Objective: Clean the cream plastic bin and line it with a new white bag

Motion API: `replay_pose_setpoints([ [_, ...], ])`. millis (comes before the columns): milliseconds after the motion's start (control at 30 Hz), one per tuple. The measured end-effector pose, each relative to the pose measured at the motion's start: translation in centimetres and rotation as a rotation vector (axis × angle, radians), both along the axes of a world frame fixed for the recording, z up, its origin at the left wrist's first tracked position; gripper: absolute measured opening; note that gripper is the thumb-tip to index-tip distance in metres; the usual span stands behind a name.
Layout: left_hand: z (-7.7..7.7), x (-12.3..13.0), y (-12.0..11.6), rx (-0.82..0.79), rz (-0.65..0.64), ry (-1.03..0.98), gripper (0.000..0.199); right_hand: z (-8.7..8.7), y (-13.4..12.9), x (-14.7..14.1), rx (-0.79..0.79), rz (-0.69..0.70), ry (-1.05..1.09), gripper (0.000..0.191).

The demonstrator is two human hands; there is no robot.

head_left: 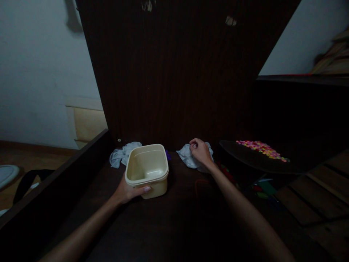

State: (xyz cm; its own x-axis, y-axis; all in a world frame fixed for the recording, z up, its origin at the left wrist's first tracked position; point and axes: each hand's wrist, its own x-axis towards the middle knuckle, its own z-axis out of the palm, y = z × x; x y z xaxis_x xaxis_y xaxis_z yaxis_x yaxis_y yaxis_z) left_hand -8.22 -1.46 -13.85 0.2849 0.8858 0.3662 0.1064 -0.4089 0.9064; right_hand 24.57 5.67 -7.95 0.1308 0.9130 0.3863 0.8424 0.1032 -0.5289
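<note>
A cream plastic tub [148,165] with rounded corners is tilted toward the camera, and no contents show inside it. My left hand [130,190] grips its lower left side, thumb across the front. To the right, my right hand [201,150] is over a crumpled whitish plastic bag [187,156], its fingers curled toward the bag's top; whether they pinch it is too dark to tell. Another crumpled whitish bag [120,155] lies behind the tub on the left. Something purple [168,155] peeks out just right of the tub.
Both hands are over a dark wooden surface [152,225] with a raised left edge [57,178] and a tall dark panel [169,72] behind. At right, a dark curved board [245,156] bears many small pink, red and yellow pieces [261,148]. Green and red items lie below it.
</note>
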Motion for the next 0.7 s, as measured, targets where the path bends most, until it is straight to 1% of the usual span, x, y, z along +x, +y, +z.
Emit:
replay_pose_setpoints([
  [100,-0.3,0.6,-0.1,0.015,0.005,-0.002,0.082,0.6,-1.1,3.1,-0.032,-0.077,-0.102,0.027],
  [200,-0.4,1.4,-0.3,0.044,0.045,-0.01,0.086,-0.1,-1.8,4.6,-0.123,-0.116,-0.182,0.025],
  [267,-0.3,1.9,-0.5,0.065,0.073,-0.011,0.089,-1.0,-2.2,4.7,-0.193,-0.126,-0.221,0.03],
  [367,-0.3,2.4,-0.8,0.087,0.08,0.002,0.089,-2.3,-2.3,4.0,-0.265,-0.148,-0.259,0.044],
  [400,-0.4,2.5,-0.8,0.094,0.079,0.007,0.089,-2.7,-2.3,3.7,-0.281,-0.16,-0.267,0.046],
  [467,-0.6,2.6,-0.9,0.107,0.082,0.018,0.091,-3.0,-2.1,3.2,-0.304,-0.186,-0.273,0.043],
  [567,-0.7,2.6,-1.0,0.122,0.081,0.035,0.095,-2.7,-1.5,3.0,-0.318,-0.226,-0.255,0.035],
  [633,-0.7,2.7,-1.0,0.123,0.073,0.045,0.094,-1.8,-1.0,3.3,-0.304,-0.251,-0.232,0.032],
  [700,-0.7,2.8,-1.0,0.12,0.065,0.051,0.095,-0.6,-0.6,3.7,-0.264,-0.268,-0.206,0.029],
])
